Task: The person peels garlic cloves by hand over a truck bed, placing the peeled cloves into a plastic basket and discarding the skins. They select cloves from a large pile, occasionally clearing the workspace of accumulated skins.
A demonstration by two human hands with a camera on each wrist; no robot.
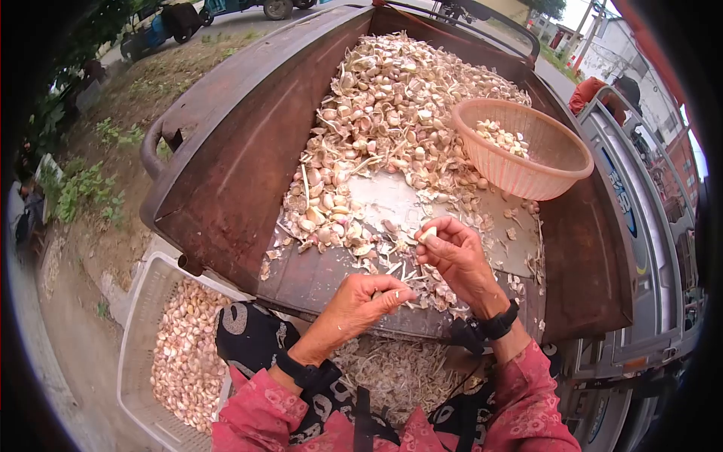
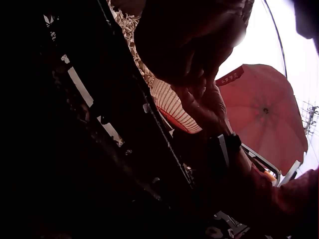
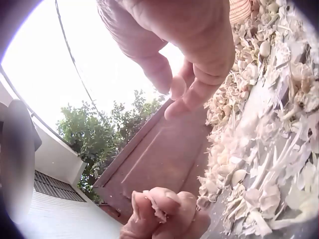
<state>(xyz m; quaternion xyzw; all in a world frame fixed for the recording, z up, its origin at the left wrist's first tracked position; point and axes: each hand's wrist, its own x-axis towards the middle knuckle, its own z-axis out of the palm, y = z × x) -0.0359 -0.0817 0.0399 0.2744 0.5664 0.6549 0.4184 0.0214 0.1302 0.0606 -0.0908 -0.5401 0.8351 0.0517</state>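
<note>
Over the near edge of a rusty metal cart bed (image 1: 301, 265), my right hand (image 1: 461, 264) pinches a pale peeled garlic clove (image 1: 428, 234) between thumb and fingertips. To its left and a little lower is my left hand (image 1: 354, 305), fingers curled and thumb pressed to the index finger. In the right wrist view a ragged flake of garlic skin (image 3: 159, 211) shows in the left hand's grip. Beyond both hands rises a large heap of garlic cloves and skins (image 1: 399, 98). The left wrist view is mostly dark, with the hands close together.
A pink plastic basket (image 1: 520, 177) holding peeled cloves stands on the heap's right side. At lower left is a white crate (image 1: 139, 331) of unpeeled cloves. Garlic scraps (image 1: 399, 369) lie below the bed's edge. Metal side walls (image 1: 226, 166) flank the bed; a vehicle (image 1: 640, 226) stands at right.
</note>
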